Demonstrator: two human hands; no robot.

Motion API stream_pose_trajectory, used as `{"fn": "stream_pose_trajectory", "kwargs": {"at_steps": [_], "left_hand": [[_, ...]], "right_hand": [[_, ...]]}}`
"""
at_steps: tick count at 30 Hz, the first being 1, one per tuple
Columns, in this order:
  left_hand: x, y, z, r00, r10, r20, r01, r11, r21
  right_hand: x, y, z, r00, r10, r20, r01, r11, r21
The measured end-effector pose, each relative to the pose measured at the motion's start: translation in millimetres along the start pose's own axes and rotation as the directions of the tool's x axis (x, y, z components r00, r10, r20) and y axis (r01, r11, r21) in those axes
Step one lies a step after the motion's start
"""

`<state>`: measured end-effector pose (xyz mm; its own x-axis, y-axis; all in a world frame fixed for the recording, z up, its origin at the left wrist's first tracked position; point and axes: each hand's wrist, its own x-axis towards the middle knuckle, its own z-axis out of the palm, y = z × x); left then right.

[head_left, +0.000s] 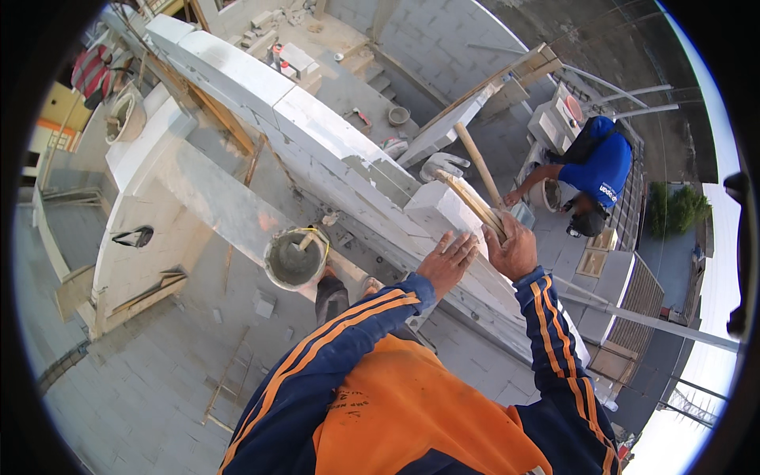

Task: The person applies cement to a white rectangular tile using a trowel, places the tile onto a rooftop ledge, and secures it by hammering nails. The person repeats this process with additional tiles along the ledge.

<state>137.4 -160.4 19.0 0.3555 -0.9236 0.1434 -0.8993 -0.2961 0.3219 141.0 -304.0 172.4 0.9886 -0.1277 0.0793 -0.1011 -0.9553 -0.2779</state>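
My left hand lies with fingers stretched out against a white block on top of the block wall. Just to its right, my right hand is closed around pale wooden strips, which lean up and left over the block. A thicker round wooden stick rises beside the strips; its lower end is hidden near my right hand, so I cannot tell whether I hold it too. Beyond the block, a grey glove rests near a patch of wet mortar.
A bucket of grey mortar, with a tool handle in it, stands left of the wall on a plank. At right, a co-worker in blue bends beside another bucket. A second bucket sits at far left.
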Motion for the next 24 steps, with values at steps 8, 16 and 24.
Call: {"fn": "stream_pose_trajectory", "kwargs": {"at_steps": [8,16,24], "left_hand": [[-216,-39,61,0.591,-0.528,0.610,0.675,0.738,-0.015],[-371,-14,112,0.011,-0.770,0.638,0.961,0.184,0.205],[-348,5,161,0.026,-0.864,0.503,0.990,-0.048,-0.135]], "right_hand": [[-148,116,-17,0.942,0.109,-0.318,-0.161,0.977,-0.142],[-175,193,31,0.954,0.194,-0.229,-0.182,0.981,0.074],[-169,135,11,0.964,-0.011,-0.266,0.019,0.999,0.029]]}}
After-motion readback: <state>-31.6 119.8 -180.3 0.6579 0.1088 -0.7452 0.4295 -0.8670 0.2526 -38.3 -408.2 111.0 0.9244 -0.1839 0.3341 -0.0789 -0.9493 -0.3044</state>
